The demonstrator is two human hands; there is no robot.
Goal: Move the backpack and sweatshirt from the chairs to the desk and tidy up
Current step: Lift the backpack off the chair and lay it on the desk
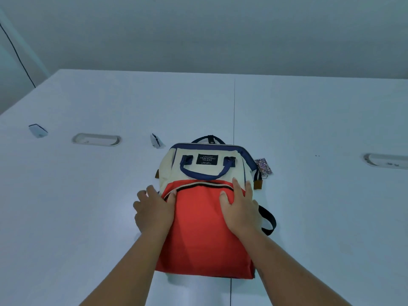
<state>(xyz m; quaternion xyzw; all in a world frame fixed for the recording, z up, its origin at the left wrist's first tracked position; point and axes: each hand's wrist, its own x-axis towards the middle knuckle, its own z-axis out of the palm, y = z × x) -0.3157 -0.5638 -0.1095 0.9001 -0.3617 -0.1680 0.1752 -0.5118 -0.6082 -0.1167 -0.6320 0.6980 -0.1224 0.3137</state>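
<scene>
- Now, on my feed, the backpack (205,228) lies flat on the white worktop (88,195). Its top end points away from me and its red lower part is nearest me, and it lies across the seam (234,107) between two panels.
- Its upper part is cream with navy trim, and a navy handle (207,173) droops over the front below a black label (207,159).
- My left hand (154,210) is spread open with straight fingers at the backpack's left edge. The thumb lies on the red fabric and the other fingers reach past the edge, over the worktop. It grips nothing.
- My right hand (239,208) rests flat on the red front pocket near its right side, fingers straight and pointing toward the zip. It is pressing, not gripping.
- A black strap (268,219) loops out from the backpack just right of my right hand.
- A small patterned tag (263,165) lies beside the backpack's upper right corner.
- Further left on the worktop, a small white object (38,130) sits near the left edge and a second white object (156,140) lies near the backpack's top. Both are too blurred for me to identify.
- An oval cable port (96,139) sits between them, and another port (386,160) sits far right.
</scene>
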